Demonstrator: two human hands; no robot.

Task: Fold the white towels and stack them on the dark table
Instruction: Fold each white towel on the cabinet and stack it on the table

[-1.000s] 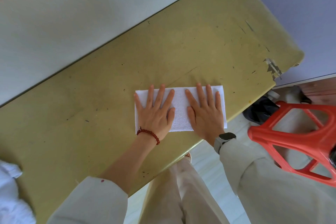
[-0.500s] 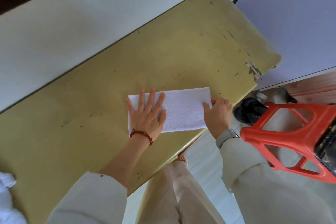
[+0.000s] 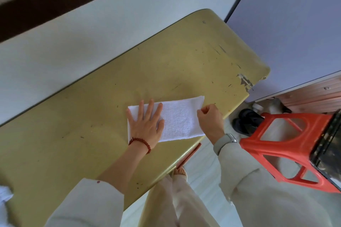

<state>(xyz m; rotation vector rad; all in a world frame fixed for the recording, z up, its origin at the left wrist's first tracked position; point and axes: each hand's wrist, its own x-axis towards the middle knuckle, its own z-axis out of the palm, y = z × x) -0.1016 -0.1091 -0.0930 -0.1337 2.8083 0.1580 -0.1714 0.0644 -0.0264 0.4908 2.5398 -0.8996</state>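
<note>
Looked steeply down from head height onto the yellow-green table, close above its near edge, tilted so the tabletop ran diagonally. Faced forward past the table's far edge toward a pale wall. Single view only, wide-angled, nothing shared.

No legible text, label, brand, number or sign appears on any surface in this view.

scuffed yellow-green table, folded white towel near its front edge, perhaps more cloth far left
</note>
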